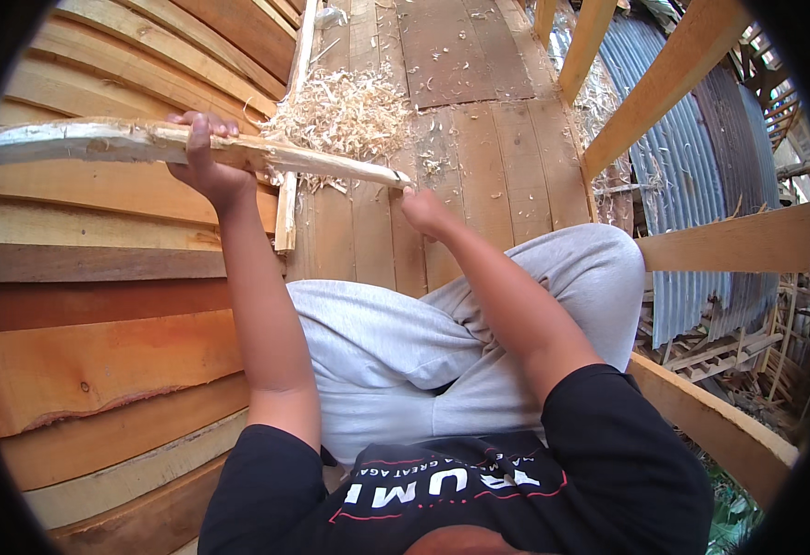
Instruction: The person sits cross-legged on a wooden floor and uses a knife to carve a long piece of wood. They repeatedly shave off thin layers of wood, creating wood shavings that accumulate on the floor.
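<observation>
A long, roughly shaved wooden pole (331,166) runs across in front of me, thick and pale at the left and thinner toward the right. My left hand (212,165) is closed around its thicker part, thumb and fingertips showing at the upper side. At the thin right end, my right hand (428,214) is closed with its fingertips at the tip. A small dark mark or edge shows on the pole beside those fingertips; what it is, I cannot make out. Below both hands are my crossed legs in grey trousers (377,342).
Curled wood shavings (349,111) lie heaped on the plank floor (479,157) beyond the pole. A plank wall (109,351) rises close on my left. At the right stand wooden railing posts (655,88), with corrugated metal sheets (668,157) lower down outside.
</observation>
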`<state>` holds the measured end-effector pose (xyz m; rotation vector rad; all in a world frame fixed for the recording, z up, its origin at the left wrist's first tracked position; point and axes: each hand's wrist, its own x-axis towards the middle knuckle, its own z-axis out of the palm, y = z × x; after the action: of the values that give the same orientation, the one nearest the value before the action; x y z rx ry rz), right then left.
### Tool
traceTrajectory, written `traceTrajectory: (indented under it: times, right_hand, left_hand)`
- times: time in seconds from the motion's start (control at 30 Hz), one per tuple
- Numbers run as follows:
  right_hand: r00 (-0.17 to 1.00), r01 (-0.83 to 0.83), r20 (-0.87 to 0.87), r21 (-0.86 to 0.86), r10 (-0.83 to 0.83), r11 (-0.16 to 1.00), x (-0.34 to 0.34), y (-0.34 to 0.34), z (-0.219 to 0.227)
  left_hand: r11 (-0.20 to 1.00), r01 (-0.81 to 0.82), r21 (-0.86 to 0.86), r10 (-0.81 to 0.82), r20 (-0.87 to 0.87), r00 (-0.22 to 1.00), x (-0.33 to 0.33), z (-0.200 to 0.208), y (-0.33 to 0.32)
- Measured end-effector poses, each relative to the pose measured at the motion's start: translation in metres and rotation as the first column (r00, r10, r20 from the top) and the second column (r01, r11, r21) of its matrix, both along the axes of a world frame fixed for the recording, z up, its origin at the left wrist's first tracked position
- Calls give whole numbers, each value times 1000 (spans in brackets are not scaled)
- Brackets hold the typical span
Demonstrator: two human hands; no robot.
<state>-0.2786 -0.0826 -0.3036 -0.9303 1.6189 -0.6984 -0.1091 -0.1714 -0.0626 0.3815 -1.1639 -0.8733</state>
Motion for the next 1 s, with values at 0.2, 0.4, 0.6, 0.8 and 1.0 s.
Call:
traceTrajectory:
  times: [0.2, 0.4, 0.6, 0.8, 1.0]
  right_hand:
    - [984, -136, 112, -57, 142, 989, 43, -4, 115]
    - [997, 36, -68, 7, -36, 999, 25, -15, 36]
    - [992, -62, -114, -167, 43, 984, 55, -19, 61]
    - [999, 16, -51, 137, -9, 990, 36, -31, 55]
    - [981, -99, -177, -133, 75, 986, 52, -33, 72]
  left_hand:
    - [973, -228, 43, 229, -30, 973, 30, -10, 2]
    - [870, -479, 112, 483, -4, 876, 35, -9, -7]
    - [812, -559, 166, 567, 1, 824, 25, -5, -3]
    - [825, -533, 191, 543, -3, 840, 37, -12, -11]
    - [825, -540, 167, 546, 6, 837, 39, -11, -9]
